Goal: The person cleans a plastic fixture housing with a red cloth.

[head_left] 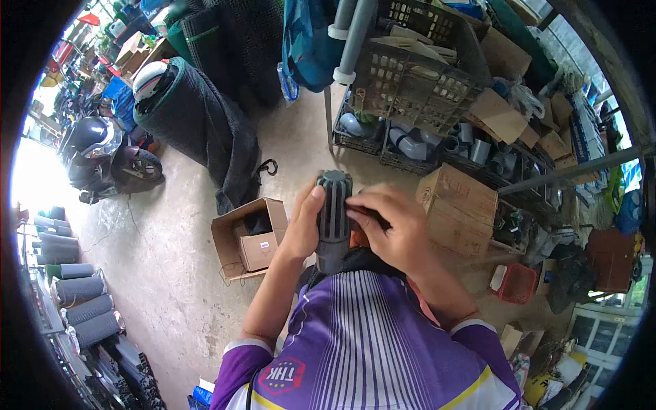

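Note:
A dark grey slotted plastic fitting [334, 215] is held upright in front of the chest, its ribbed cap at the top and a smooth, narrower end at the bottom. My left hand [304, 222] wraps round its left side, thumb near the cap. At its right side is my right hand [389, 222], with thumb and forefinger pinched together against the slots. Whether something small sits between those fingertips is hidden. Below the fitting, a purple striped shirt [369, 328] fills the lower middle.
An open cardboard box [225, 246] stands on the floor at left, a closed carton [461, 208] at right. Black crates [417, 82] hold grey pipe fittings. Rolls of dark mesh [195, 113] and a motorbike [102, 157] are at upper left. A red basket [517, 284] lies right.

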Available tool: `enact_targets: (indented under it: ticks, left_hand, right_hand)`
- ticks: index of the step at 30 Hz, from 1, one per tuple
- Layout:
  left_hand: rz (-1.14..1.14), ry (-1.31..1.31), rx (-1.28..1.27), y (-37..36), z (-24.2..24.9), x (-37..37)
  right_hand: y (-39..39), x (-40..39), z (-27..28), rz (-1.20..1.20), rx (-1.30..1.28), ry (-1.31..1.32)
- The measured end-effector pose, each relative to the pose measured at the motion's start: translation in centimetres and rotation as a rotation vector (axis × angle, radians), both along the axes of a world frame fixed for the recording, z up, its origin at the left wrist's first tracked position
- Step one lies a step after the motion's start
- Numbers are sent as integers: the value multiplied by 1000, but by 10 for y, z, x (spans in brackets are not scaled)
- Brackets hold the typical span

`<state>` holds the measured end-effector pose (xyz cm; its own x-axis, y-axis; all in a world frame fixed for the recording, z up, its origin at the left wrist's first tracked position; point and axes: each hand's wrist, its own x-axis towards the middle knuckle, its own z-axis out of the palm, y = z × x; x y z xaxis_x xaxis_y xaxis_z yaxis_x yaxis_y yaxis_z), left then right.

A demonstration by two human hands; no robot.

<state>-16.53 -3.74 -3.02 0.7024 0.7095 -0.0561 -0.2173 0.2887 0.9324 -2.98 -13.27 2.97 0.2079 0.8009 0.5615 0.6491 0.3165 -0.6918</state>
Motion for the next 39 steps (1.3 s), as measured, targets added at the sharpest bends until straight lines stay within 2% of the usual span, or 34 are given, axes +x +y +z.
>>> enact_targets:
  ticks: [5,9,10,12,14,17,18,21,23,24,27,29,32,35,39]
  left_hand:
    - [-120,-41,-25,0,-7,-9]
    - [-123,-58,22,-5,2,-9]
    - [-60,-69,3,-10,6,-6]
    - [-183,-129,40,-11,5,-7]
    - [-265,-124,106,-16,9,-7]
    - [-260,-288,-192,-22,-2,-5]
    - [-228,-263,-312,-23,-4,-6]
    - [-244,-384,-447,-23,-12,-11]
    - [-232,-433,-380,-22,-14,-5]
    - [-205,-424,-313,-21,-15,-3]
    - [-125,-350,-192,-21,-10,1]
    - [-77,-307,-204,-23,-8,3]
    - [-156,-315,-256,-18,-11,2]
    - [-112,-205,-85,-18,-10,3]
    - [-30,-155,-7,-21,-6,6]
  right_hand:
    - [-2,2,14,41,-47,52]
    - [4,-4,10,-37,36,104]
    - [5,-3,9,-72,92,58]
    - [8,0,8,-145,202,-36]
    - [4,3,11,-186,176,94]
    - [-8,6,17,-112,72,198]
    - [-15,3,19,-84,16,224]
    - [-22,-2,11,34,-18,255]
    - [-24,-2,8,113,-27,192]
    - [-23,-3,10,91,20,78]
    - [-27,-5,10,122,-25,80]
    - [-29,-7,10,74,-20,16]
    - [-30,-10,8,-9,-15,-74]
    - [-32,-12,7,-77,13,-148]
    - [-32,-10,10,-101,-20,-198]
